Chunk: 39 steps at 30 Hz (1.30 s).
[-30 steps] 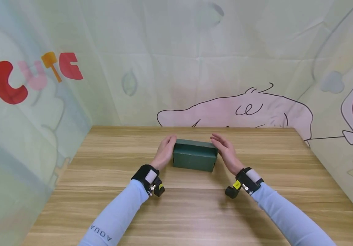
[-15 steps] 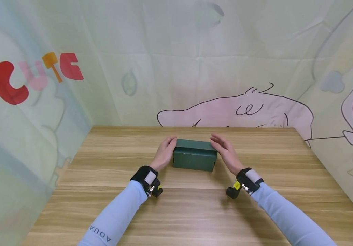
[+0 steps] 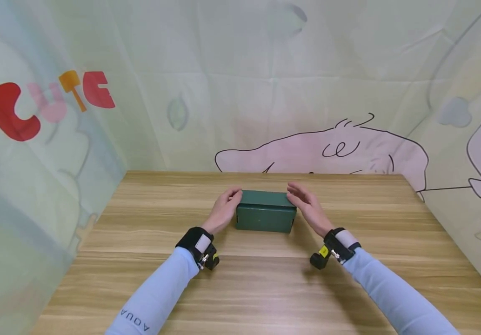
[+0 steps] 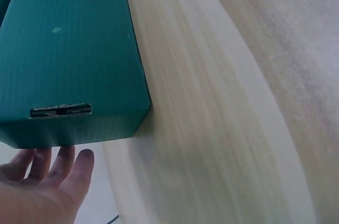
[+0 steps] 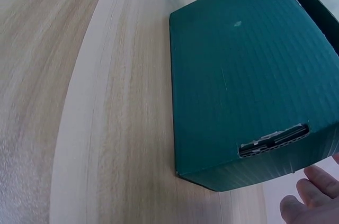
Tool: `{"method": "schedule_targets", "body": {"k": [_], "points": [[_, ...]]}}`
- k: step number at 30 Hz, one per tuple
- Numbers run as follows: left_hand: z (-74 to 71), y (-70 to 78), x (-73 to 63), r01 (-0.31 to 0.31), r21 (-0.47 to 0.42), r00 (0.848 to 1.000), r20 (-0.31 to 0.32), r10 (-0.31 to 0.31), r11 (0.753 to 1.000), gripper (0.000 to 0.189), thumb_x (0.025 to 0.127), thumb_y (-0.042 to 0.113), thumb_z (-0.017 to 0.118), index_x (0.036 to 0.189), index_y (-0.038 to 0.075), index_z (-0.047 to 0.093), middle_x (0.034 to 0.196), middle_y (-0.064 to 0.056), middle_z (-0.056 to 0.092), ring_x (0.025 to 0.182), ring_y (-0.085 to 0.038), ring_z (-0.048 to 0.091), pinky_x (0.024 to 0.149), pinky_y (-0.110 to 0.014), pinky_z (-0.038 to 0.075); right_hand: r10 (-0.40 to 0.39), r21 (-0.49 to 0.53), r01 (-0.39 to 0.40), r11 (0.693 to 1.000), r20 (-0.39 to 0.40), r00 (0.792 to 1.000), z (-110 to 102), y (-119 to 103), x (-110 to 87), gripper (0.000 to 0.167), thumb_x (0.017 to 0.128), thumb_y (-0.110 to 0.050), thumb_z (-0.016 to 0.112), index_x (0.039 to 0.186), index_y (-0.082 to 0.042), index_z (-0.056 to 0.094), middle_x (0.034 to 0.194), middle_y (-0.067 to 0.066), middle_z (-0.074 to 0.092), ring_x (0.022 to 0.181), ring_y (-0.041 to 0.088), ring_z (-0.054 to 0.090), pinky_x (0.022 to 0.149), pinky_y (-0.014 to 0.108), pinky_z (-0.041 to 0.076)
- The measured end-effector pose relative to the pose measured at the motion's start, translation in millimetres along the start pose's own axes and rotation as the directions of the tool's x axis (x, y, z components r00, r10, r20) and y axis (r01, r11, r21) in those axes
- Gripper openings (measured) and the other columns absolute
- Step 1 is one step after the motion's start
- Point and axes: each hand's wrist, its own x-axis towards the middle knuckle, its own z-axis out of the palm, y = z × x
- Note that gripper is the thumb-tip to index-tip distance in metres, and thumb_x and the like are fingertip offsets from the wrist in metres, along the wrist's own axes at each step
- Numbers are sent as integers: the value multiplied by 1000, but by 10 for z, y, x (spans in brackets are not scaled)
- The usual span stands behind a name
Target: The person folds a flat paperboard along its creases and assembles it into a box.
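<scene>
A dark green cardboard box (image 3: 264,219) stands on the table, its hinged lid (image 3: 263,198) tilted down toward the front with a narrow gap beneath it. My left hand (image 3: 223,211) touches the box's left end, fingertips at the lid's corner. At the opposite end, fingers of my right hand (image 3: 309,208) lie against the lid's right corner. In the left wrist view, loosely bent left fingers (image 4: 66,168) reach the end wall of the box (image 4: 63,60). The right wrist view has the box (image 5: 243,75) with a torn slot, right fingers (image 5: 312,192) beside it. The box's inside is hidden.
The wood-grain table (image 3: 265,288) extends in front of and beside the box. A printed cloth backdrop (image 3: 240,93) rises behind it and along both sides. Each wrist carries a black strap, with a small camera (image 3: 319,259) on the right one.
The lid has swung forward and down, so the box's dark opening has narrowed to a slit. My left hand has crept slightly over the lid's corner; the right hand has barely moved.
</scene>
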Motion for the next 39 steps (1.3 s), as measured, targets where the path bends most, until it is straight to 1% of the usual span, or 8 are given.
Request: {"method": "schedule_targets", "body": {"k": [4,10,16,26,29,32,37,39], "points": [[-26,-4,-6,4,2,1000,19,-4,1000,45,107,30,45,140,1,54,138,-18,59,122,-31,56,101,-45,49,-10,-24,10,1000,13,1000,-8,-1,5,58,107,-25,45,156,1,28,160,30,31,149,44,31,123,61,24],[-59,14,-24,28,-3,998,47,-28,1000,45,106,30,48,139,0,55,139,-20,57,129,-35,55,106,-49,48,7,-52,-5,999,41,999,-24,9,7,57,107,-26,46,156,-1,30,159,29,33,148,44,31,122,63,24],[-63,-20,-19,44,-20,997,60,-43,999,45,106,29,50,141,1,53,141,-19,55,133,-36,54,110,-50,46,8,-88,-3,996,56,998,-25,54,13,59,107,-29,48,155,-1,32,161,28,31,149,46,28,120,64,26],[-60,-20,-31,-2,-2,998,65,3,1000,47,106,28,51,144,0,49,140,-20,56,133,-37,54,110,-50,46,-32,-99,36,994,44,999,-22,96,-3,56,107,-25,48,154,0,34,158,29,36,144,45,38,117,62,33],[-54,-7,-32,16,-4,998,60,-16,1000,50,106,29,50,146,0,47,144,-20,53,136,-37,52,111,-50,45,12,-76,-8,997,45,999,-24,42,-14,58,107,-28,49,155,0,32,158,29,36,144,44,38,118,60,32],[-45,21,-33,52,-3,998,43,-51,999,51,106,32,49,146,0,48,147,-20,52,137,-37,51,112,-51,45,91,-30,-90,996,51,995,-33,-14,-15,63,106,-31,51,157,-2,29,160,27,32,148,42,34,121,58,29],[-38,95,-22,116,15,993,20,-117,993,54,106,40,44,144,3,51,147,-17,54,138,-32,50,116,-49,40,205,79,-211,974,79,975,-62,-101,14,67,107,-34,46,159,0,21,164,24,26,153,39,26,125,56,23],[-45,136,-16,144,38,989,28,-146,989,55,106,42,43,143,3,53,144,-16,57,132,-30,54,112,-47,43,244,95,-253,963,97,965,-74,-132,24,67,108,-35,44,158,2,20,165,24,24,153,40,25,125,57,23]]}}
